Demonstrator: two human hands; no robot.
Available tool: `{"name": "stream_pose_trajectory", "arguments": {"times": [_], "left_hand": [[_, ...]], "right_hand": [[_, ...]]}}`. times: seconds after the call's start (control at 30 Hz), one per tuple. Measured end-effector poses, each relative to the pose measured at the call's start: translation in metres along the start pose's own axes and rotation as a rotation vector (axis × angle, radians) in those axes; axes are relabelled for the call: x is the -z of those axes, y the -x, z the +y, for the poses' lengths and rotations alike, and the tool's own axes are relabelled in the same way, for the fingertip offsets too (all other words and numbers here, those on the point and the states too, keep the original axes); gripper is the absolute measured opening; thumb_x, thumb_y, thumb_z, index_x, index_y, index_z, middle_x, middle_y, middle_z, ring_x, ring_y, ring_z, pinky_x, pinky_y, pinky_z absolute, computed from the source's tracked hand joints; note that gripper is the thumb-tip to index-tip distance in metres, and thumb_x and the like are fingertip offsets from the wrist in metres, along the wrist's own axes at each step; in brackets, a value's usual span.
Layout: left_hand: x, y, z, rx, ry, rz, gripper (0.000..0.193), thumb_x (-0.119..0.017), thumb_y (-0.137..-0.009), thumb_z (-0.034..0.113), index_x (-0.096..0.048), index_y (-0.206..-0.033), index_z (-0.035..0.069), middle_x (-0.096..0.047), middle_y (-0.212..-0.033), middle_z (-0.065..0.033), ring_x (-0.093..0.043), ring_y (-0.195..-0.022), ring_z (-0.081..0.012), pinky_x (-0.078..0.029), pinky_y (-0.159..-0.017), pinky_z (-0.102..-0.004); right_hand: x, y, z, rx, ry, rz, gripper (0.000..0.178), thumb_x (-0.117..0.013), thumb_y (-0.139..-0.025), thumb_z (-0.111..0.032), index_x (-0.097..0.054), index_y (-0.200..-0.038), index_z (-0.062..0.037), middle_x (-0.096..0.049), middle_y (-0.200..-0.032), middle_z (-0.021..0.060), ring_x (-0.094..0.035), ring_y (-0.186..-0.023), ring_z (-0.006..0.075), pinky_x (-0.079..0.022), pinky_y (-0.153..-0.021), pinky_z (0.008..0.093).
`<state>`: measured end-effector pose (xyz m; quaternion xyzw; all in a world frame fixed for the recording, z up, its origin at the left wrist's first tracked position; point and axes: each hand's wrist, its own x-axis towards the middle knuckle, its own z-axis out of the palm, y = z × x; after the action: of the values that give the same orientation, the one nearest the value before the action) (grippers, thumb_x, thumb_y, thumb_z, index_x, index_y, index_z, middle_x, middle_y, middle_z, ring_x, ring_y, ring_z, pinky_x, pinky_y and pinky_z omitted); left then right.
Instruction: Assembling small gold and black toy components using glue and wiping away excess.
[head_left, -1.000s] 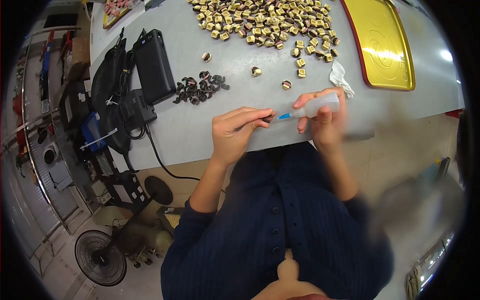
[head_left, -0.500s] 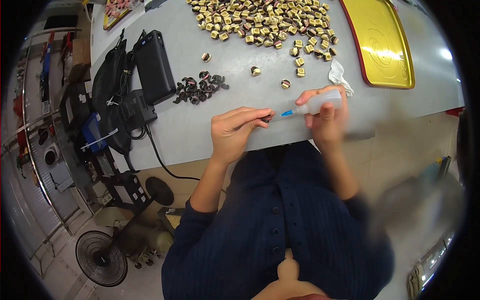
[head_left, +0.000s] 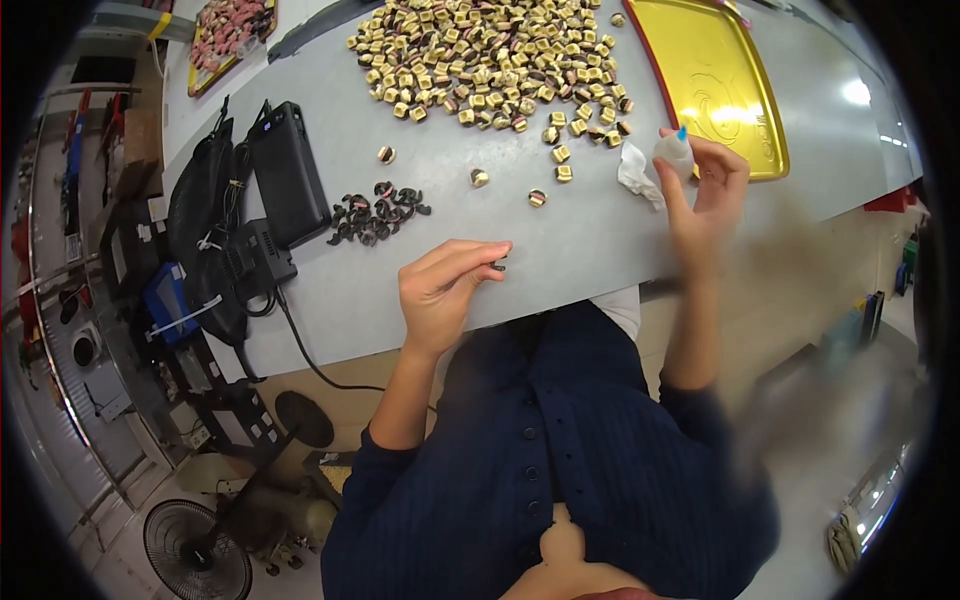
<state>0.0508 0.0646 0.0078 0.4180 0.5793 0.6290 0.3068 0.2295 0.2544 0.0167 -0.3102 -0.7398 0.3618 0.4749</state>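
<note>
My left hand (head_left: pixel 443 288) pinches a small black curved piece (head_left: pixel 498 265) between thumb and fingertips, just above the near part of the table. Farther right, my right hand (head_left: pixel 706 195) grips a translucent white squeeze bottle (head_left: pixel 674 155) with its blue nozzle pointing up, beside a crumpled white tissue (head_left: pixel 637 176). A little pile of black curved pieces (head_left: pixel 375 215) lies left of my left hand. Ahead, a few small cream-and-dark pieces, one of them a striped piece (head_left: pixel 538 198), sit apart from a large heap of the same kind (head_left: pixel 490 65).
A yellow tray (head_left: pixel 715 85) with a red rim lies at the far right. On the left are a black box-shaped device (head_left: pixel 288 172), an adapter (head_left: pixel 262 250) and cables. Another tray of pink pieces (head_left: pixel 228 35) stands far left. A fan (head_left: pixel 197 550) stands on the floor.
My right hand has moved away from my left, up and to the right, turning the bottle from pointing left to nozzle up. My left hand still pinches the black piece.
</note>
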Motion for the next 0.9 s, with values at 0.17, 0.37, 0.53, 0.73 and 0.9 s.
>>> {"name": "stream_pose_trajectory", "arguments": {"times": [0.17, 0.37, 0.53, 0.73, 0.9], "left_hand": [[0.0, 0.0, 0.002, -0.012, -0.015, 0.002, 0.019, -0.059, -0.077, -0.012, -0.066, -0.094, -0.006, -0.065, -0.091, -0.017, -0.063, -0.08, -0.0188, -0.053, -0.064, -0.0221], [-0.001, 0.0, 0.002, -0.02, -0.02, 0.003, 0.02, -0.059, -0.077, -0.013, -0.066, -0.093, -0.006, -0.064, -0.091, -0.0163, -0.062, -0.08, -0.0181, -0.053, -0.063, -0.022], [0.001, 0.0, 0.003, -0.036, -0.042, -0.002, 0.02, -0.06, -0.076, -0.013, -0.066, -0.094, -0.005, -0.064, -0.091, -0.0156, -0.061, -0.08, -0.0175, -0.053, -0.064, -0.0215], [0.0, 0.0, 0.003, -0.038, -0.074, -0.028, 0.019, -0.06, -0.077, -0.011, -0.066, -0.095, -0.005, -0.064, -0.091, -0.0146, -0.061, -0.082, -0.0171, -0.052, -0.065, -0.0223], [0.003, 0.003, 0.003, -0.02, -0.101, -0.003, 0.018, -0.061, -0.078, -0.009, -0.066, -0.095, -0.004, -0.064, -0.091, -0.0147, -0.061, -0.081, -0.0171, -0.052, -0.065, -0.0224]], "right_hand": [[0.006, -0.005, 0.013, -0.155, 0.221, -0.003, 0.031, -0.066, -0.077, 0.006, -0.048, -0.102, 0.0009, -0.063, -0.101, 0.0143, -0.06, -0.097, 0.0184, -0.047, -0.085, 0.0277], [0.01, -0.006, 0.017, -0.127, 0.153, 0.003, 0.028, -0.066, -0.077, 0.006, -0.051, -0.1, 0.0042, -0.061, -0.104, 0.0148, -0.06, -0.097, 0.0203, -0.051, -0.087, 0.0341], [0.031, -0.017, 0.011, 0.105, 0.347, -0.095, 0.033, -0.068, -0.072, 0.005, -0.056, -0.102, 0.0003, -0.06, -0.108, 0.0161, -0.059, -0.099, 0.0258, -0.048, -0.086, 0.0331], [0.08, -0.061, 0.042, 0.281, 0.352, 0.005, 0.024, -0.06, -0.076, 0.008, -0.06, -0.099, 0.0006, -0.061, -0.102, 0.0148, -0.061, -0.094, 0.0255, -0.049, -0.079, 0.0309], [0.034, -0.15, 0.058, 0.383, 0.53, -0.397, 0.018, -0.06, -0.08, -0.005, -0.056, -0.098, -0.0041, -0.056, -0.099, 0.0099, -0.057, -0.09, 0.0298, -0.048, -0.074, 0.0371]]}}
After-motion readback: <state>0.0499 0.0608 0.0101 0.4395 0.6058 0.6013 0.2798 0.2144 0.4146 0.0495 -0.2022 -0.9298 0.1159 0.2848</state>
